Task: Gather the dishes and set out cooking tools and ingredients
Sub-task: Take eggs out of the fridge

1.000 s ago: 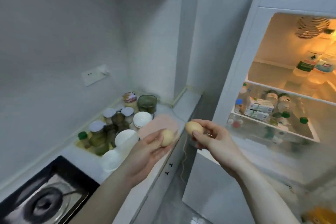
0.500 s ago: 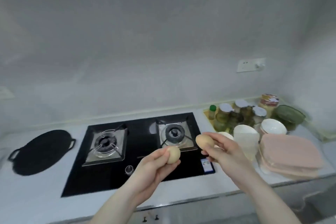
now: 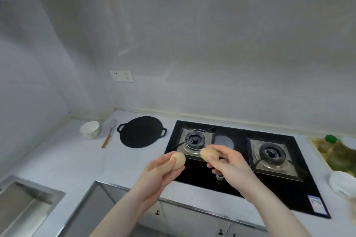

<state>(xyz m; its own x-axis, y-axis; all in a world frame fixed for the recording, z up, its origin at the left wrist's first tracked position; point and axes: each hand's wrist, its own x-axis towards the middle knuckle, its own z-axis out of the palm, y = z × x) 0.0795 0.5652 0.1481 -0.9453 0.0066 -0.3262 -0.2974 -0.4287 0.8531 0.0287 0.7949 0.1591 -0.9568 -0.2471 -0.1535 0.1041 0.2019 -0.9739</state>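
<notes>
White counter (image 3: pixel 134 161) holds a black gas hob (image 3: pixel 240 171); above its near edge, the left hand (image 3: pixel 159 173) grips one egg (image 3: pixel 178 160), the right hand (image 3: pixel 229 163) another egg (image 3: pixel 209 155). Ingredients are being delivered. Next, I judge: set both gently beside the bowl (image 3: pixel 90 129), left of the hob, so they cannot roll.

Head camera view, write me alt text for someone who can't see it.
Two hands each hold a brown egg above a kitchen counter: the left hand grips one egg, the right hand the other egg, over a black two-burner gas stove. Farther left on the counter lie a black griddle pan, a whisk and a white bowl.
</notes>
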